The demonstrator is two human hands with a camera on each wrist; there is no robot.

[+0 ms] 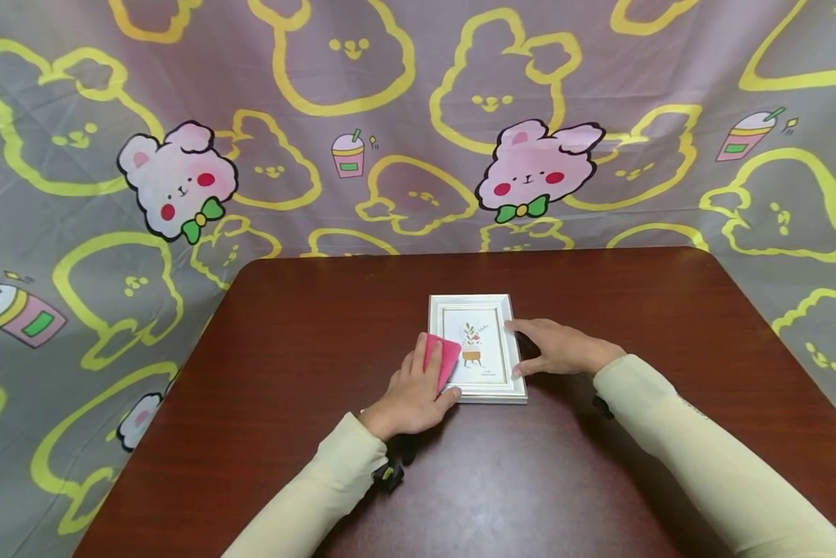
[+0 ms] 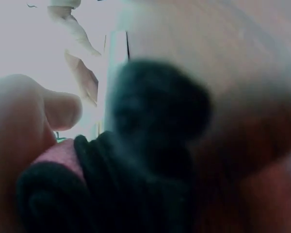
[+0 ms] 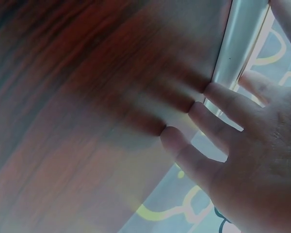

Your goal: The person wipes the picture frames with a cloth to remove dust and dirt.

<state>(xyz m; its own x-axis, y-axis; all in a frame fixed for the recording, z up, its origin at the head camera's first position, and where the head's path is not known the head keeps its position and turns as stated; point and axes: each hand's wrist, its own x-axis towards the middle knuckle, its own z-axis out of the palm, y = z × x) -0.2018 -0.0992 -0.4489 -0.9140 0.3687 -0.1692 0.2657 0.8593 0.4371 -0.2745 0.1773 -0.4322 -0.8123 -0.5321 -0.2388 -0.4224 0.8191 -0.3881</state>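
Note:
A white picture frame (image 1: pixel 483 301) lies flat, its picture showing a potted plant. Over its left side is a pink cloth (image 1: pixel 449 359), which my left hand (image 1: pixel 407 399) presses with outstretched fingers; the thumb is at the frame's lower left edge. The cloth's underside is hidden. My right hand (image 1: pixel 564 349) touches the frame's right edge with thumb and fingertips spread apart. In the right wrist view the fingers (image 3: pixel 223 121) are extended by the frame's side (image 3: pixel 240 39). The left wrist view shows the thumb (image 2: pixel 63 109) near part of the pink cloth (image 2: pixel 63 156).
Both hands work above a dark reddish-brown table (image 1: pixel 306 325) with rounded far corners. Behind it hangs a curtain (image 1: pixel 418 77) with yellow outlines and pink cartoon animals. A blurred black object (image 2: pixel 157 111) blocks much of the left wrist view.

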